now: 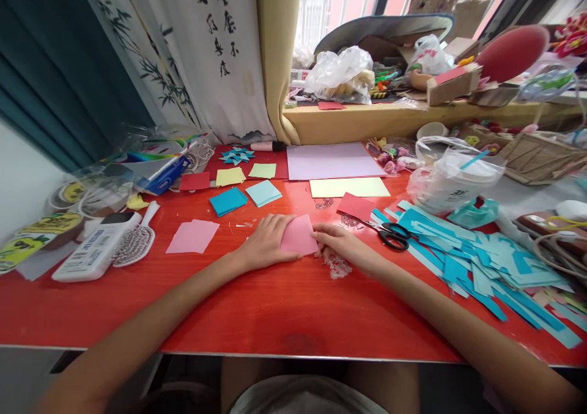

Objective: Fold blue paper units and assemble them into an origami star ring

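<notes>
Between my two hands, just above the red table, is a square of pink paper [297,236]. My left hand [268,240] grips its left side, thumb along the lower edge and fingers at the upper edge. At the right edge, the fingers of my right hand [337,243] pinch the same paper. Whether it is one sheet or several I cannot tell. Black-handled scissors [393,236] lie to the right of my right hand, blades pointing left near a red paper piece [355,205]. Left of my left hand rests a small spread of pink squares [192,236].
Blue squares [228,202], light blue squares [263,192] and yellow squares [230,176] lie behind. Blue paper strips [481,267] heap at the right. A lavender sheet [332,160] is at the back. A white bottle [98,246] and hairbrush [135,240] lie left. A plastic tub [454,178] stands right.
</notes>
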The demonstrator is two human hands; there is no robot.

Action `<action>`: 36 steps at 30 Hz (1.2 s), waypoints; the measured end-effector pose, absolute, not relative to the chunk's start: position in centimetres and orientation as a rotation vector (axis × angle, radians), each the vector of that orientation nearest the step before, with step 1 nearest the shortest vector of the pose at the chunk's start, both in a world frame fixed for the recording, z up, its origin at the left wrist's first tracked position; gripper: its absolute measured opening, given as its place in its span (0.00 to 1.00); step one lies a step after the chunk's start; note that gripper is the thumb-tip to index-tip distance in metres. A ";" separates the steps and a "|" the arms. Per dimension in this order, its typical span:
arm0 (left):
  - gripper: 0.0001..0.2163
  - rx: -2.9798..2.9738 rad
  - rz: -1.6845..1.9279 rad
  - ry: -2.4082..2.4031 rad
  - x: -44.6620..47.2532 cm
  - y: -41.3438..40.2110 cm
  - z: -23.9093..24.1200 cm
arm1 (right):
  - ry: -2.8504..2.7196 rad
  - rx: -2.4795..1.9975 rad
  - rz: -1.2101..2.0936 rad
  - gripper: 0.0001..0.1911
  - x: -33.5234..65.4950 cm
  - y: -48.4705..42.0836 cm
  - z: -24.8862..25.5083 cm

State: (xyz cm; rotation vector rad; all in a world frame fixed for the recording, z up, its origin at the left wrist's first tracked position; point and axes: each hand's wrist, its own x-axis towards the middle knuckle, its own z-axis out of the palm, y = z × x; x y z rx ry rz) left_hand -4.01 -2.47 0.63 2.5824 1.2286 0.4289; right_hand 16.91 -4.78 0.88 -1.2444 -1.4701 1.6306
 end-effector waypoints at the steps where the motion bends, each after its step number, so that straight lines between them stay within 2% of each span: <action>1: 0.37 2.583 0.431 1.225 -4.0 -2.4 0.5 | -1.534 -1.275 1.541 0.13 16.9 -4.9 0.7; 7: 0.37 2.593 0.495 1.187 -4.0 -2.4 0.3 | -1.742 -1.343 0.971 0.19 16.5 -5.2 0.3; 10: 0.35 2.601 0.537 1.091 -4.0 -2.8 0.6 | -1.715 -1.290 1.085 0.24 16.5 -5.0 0.1; 14: 0.35 2.670 0.525 1.057 -4.0 -3.3 0.7 | -1.677 -1.133 1.321 0.21 16.7 -4.5 -0.6; 18: 0.33 2.664 0.629 0.952 -4.2 -3.3 0.5 | -1.592 -1.089 1.318 0.22 16.7 -4.3 -1.2; 21: 0.27 2.552 0.777 0.936 -4.4 -3.2 0.5 | -1.581 -1.097 1.294 0.22 16.7 -4.3 -1.4; 26: 0.19 2.140 1.002 1.013 -4.2 -3.2 0.8 | -1.543 -1.157 1.261 0.26 16.6 -4.4 -0.9; 30: 0.20 1.696 1.073 0.938 -4.0 -3.1 1.1 | -1.625 -1.154 1.381 0.15 16.6 -4.7 0.2; 33: 0.20 1.435 1.046 0.877 -3.8 -3.1 1.2 | -1.524 -1.163 1.460 0.16 16.7 -5.0 0.8; 36: 0.14 1.266 1.017 0.810 -3.7 -3.2 1.2 | -1.396 -1.151 1.436 0.14 16.7 -5.2 1.1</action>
